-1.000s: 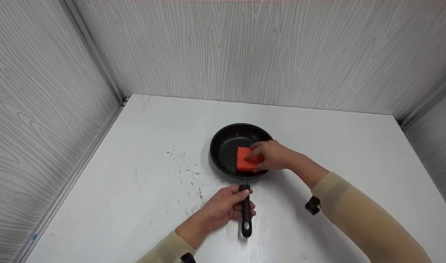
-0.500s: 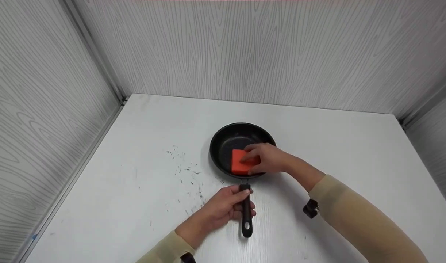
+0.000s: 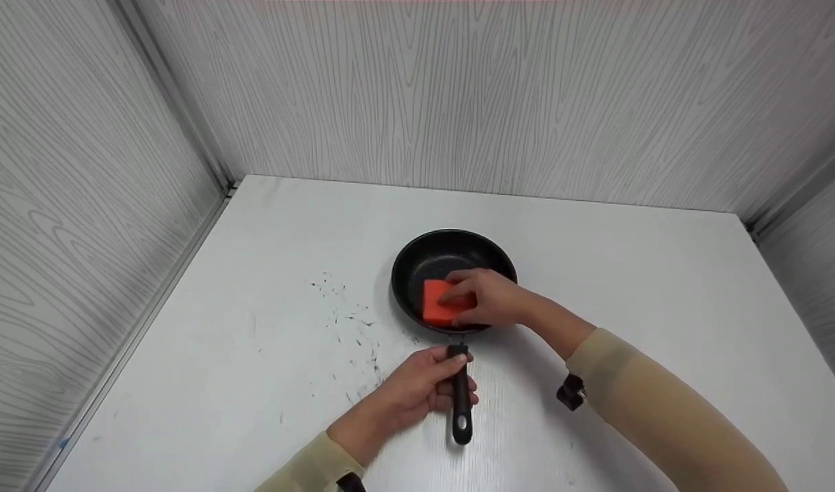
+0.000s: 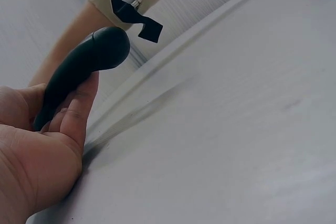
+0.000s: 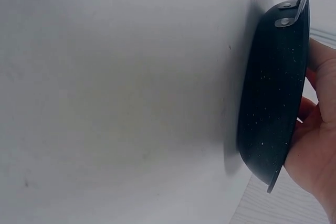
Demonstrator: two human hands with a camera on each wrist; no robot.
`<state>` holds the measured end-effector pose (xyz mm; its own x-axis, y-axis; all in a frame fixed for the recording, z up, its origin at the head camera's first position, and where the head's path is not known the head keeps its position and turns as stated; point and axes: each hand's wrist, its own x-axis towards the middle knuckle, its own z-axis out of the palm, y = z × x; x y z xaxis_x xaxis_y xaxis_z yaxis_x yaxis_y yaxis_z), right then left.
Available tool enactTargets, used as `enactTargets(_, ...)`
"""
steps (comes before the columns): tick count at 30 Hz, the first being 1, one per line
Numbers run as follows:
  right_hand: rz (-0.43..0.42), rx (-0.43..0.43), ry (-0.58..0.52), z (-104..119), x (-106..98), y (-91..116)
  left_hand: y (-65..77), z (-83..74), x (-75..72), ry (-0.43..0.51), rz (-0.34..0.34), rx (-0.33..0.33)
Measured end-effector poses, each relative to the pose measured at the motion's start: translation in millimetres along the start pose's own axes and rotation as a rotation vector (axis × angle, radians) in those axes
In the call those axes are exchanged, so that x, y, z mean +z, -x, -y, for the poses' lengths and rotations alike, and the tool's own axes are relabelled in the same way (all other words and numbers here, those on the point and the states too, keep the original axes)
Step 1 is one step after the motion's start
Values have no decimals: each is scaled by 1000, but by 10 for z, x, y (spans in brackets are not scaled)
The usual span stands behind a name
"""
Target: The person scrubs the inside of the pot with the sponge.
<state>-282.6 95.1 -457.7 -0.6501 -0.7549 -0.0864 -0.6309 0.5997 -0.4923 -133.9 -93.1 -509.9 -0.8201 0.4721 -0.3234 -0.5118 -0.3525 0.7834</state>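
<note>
A black frying pan (image 3: 428,263) sits on the white table, its handle (image 3: 462,413) pointing toward me. My left hand (image 3: 417,386) grips that handle near the pan, thumb on top and fingers beneath; the left wrist view shows the handle (image 4: 79,66) lying across the hand (image 4: 42,166). Inside the pan, at its near side, is an orange-red sponge (image 3: 434,301). My right hand (image 3: 489,297) holds the sponge from the right, its fingers spread over the top and partly covering it. In the right wrist view the pan's wall (image 5: 273,87) hides most of the sponge and the fingertips.
The white table (image 3: 253,383) bears dark specks and smudges (image 3: 356,328) left of the pan. Wood-grain panels stand behind (image 3: 417,96) and at the left (image 3: 83,171) and right sides. Each sleeve cuff has a small black device (image 3: 571,393) on it.
My right hand has slid the sponge leftward across the near part of the pan, slightly nearer to me at first. The left hand and the pan have stayed almost still.
</note>
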Motion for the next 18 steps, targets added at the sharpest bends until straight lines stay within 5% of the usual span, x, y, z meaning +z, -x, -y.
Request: enactTargets(18, 12, 21, -7, 95, 28, -187, -4, 9, -16, -6, 12, 7)
